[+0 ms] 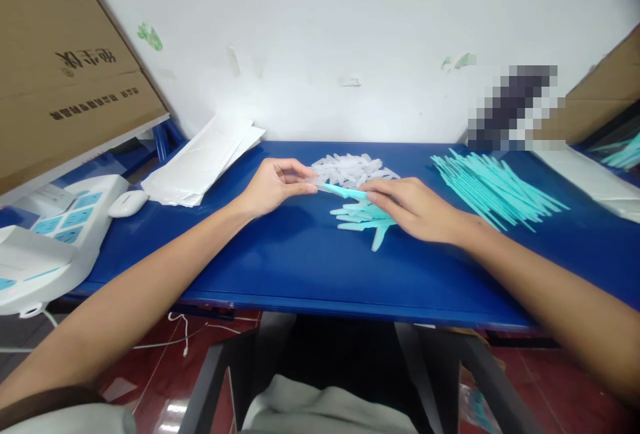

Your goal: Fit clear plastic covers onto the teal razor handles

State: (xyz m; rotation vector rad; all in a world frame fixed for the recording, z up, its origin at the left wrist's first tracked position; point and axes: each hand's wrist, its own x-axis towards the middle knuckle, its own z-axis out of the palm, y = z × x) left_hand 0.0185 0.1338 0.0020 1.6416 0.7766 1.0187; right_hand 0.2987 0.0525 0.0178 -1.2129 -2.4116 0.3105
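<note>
My left hand (277,186) pinches a translucent plastic blade cap (320,184) between thumb and fingertips. From the other side, my right hand (413,206) grips a slim turquoise eyebrow razor (344,191), its end pointing left at the cap. Cap and razor meet in line; how far one sits inside the other I cannot tell. Just behind them lies a heap of loose translucent caps (350,169). Several turquoise razors with capped-looking ends (367,217) fan out below my right hand, which partly hides them.
A pile of turquoise razors (495,187) lies right on the blue table (300,261). White paper bags (200,161) rest at the back left, near a white power strip (95,221) and a white earphone case (129,203). A cardboard box (75,41) leans in upper left.
</note>
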